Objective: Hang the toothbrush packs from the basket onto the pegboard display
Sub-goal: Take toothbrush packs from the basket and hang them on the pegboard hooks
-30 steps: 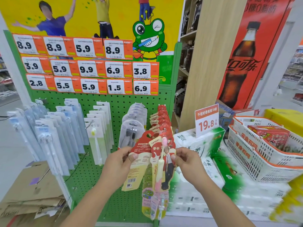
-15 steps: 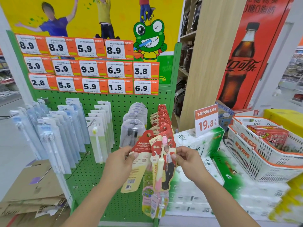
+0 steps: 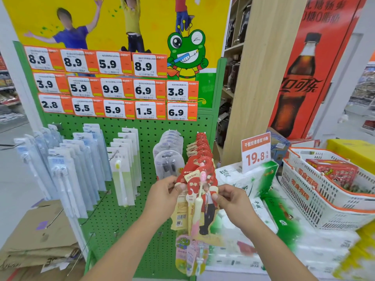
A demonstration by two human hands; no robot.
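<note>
In front of the green pegboard (image 3: pixel 150 128) I hold red and cream toothbrush packs (image 3: pixel 195 201) with a pink brush on the front one. My left hand (image 3: pixel 162 195) pinches the left edge of a pack, and my right hand (image 3: pixel 233 201) pinches the right edge of the front pack. Their red tops meet the front of a row of like red packs (image 3: pixel 203 147) hanging on a peg. A white and orange basket (image 3: pixel 316 201) stands to the right, holding a red box.
Blue-white packs (image 3: pixel 67 169), green-white packs (image 3: pixel 125 159) and grey blister packs (image 3: pixel 168 157) hang to the left. Frog-print packs (image 3: pixel 188 254) hang lower down. Tissue bales (image 3: pixel 253 179) with a 19.8 price sign lie right; folded cardboard (image 3: pixel 38 236) lies lower left.
Both hands and the packs have shifted slightly up and towards the hanging red row. The grips look unchanged.
</note>
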